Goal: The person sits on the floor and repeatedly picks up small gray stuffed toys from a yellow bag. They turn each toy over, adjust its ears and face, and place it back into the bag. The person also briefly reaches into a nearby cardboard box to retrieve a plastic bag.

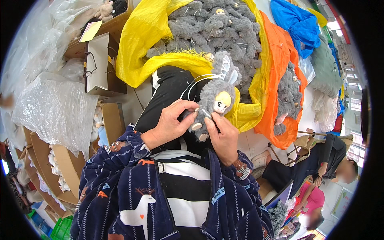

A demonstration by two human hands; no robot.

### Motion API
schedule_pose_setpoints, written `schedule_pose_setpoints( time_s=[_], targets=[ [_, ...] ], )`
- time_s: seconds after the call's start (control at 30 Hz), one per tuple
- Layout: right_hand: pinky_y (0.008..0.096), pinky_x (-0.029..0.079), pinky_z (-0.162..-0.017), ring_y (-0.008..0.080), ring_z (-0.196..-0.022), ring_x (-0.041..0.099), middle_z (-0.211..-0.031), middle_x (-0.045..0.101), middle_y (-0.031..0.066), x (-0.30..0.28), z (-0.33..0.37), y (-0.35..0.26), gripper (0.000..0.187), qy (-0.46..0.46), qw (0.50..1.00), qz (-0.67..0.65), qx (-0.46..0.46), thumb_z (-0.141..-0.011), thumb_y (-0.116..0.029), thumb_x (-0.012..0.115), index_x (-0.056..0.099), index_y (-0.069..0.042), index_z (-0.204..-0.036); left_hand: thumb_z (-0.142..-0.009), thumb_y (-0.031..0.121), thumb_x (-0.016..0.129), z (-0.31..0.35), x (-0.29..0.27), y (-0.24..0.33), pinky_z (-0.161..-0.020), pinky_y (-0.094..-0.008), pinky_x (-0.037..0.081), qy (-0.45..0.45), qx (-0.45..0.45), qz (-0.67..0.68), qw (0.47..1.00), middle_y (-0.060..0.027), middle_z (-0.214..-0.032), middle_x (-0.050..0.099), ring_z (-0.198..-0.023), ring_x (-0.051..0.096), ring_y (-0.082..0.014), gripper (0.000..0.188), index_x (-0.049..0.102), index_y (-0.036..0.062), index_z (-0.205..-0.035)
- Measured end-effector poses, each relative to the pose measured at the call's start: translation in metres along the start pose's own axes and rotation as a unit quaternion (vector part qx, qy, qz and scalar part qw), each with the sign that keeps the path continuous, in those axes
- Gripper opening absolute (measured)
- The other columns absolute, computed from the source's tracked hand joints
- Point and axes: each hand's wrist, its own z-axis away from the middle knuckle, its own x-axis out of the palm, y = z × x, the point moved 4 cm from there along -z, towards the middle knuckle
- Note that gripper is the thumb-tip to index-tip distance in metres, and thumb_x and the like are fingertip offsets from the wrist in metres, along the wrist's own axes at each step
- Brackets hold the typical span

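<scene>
A grey plush rabbit doll (209, 93), with long ears, a yellow-fringed doll face and pale feet, lies tilted over my lap between my hands. Thin white cord (195, 83) arcs in loops from near its ears down toward my left hand. My left hand (172, 121) is closed in a pinch at the doll's side, a bit of white showing at its fingertips. Thumb and forefinger of my right hand (224, 138) press together on the doll's front below the face, beside a short white strip. The fingertips of the two hands are close but apart.
Ahead stands a yellow sack (138, 44) full of similar grey plush dolls (216, 30). An orange sack (276, 44) with more is to its right. Cardboard boxes (114, 124) and clear plastic sheeting (56, 104) crowd the left. Co-workers (320, 160) sit at lower right.
</scene>
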Motion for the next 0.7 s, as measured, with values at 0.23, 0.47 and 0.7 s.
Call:
schedule_pose_setpoints(
  time_s=[0.23,0.47,0.7],
  targets=[
    [0.0195,0.037,-0.048,0.0069,-0.052,0.045,-0.065,0.051,-0.0001,0.012,0.008,0.034,0.021,-0.035,0.895,-0.381,0.230,-0.089,-0.013,0.049,0.058,0.003,-0.100,-0.076,0.001,0.061,0.000,0.001,-0.003,-0.063,-0.0252,0.046,-0.004,0.001,0.021,1.000,-0.0100,-0.084,0.058,-0.072,0.057,-0.0166,0.019,0.058,0.0006,-0.095],
    [0.0169,0.036,-0.054,0.0042,-0.059,0.042,-0.071,0.049,-0.0010,0.019,0.013,0.037,0.023,-0.015,0.968,-0.226,0.109,-0.087,-0.009,0.045,0.053,0.004,-0.104,-0.074,0.004,0.061,-0.007,0.003,0.000,-0.069,-0.0314,0.045,-0.045,0.095,-0.021,0.994,-0.0134,-0.088,0.056,-0.080,0.055,-0.0273,0.024,0.056,0.0002,-0.097],
    [0.0275,0.045,-0.061,0.0176,-0.066,0.056,-0.076,0.058,0.0101,0.016,0.019,0.032,0.032,-0.034,0.998,-0.049,-0.027,-0.068,-0.008,0.070,0.056,0.001,-0.096,-0.075,0.009,0.060,0.004,0.002,-0.006,-0.064,-0.0350,0.044,-0.055,0.043,-0.012,0.997,-0.0151,-0.082,0.053,-0.072,0.053,-0.0317,0.020,0.051,0.0023,-0.091]
  ],
)
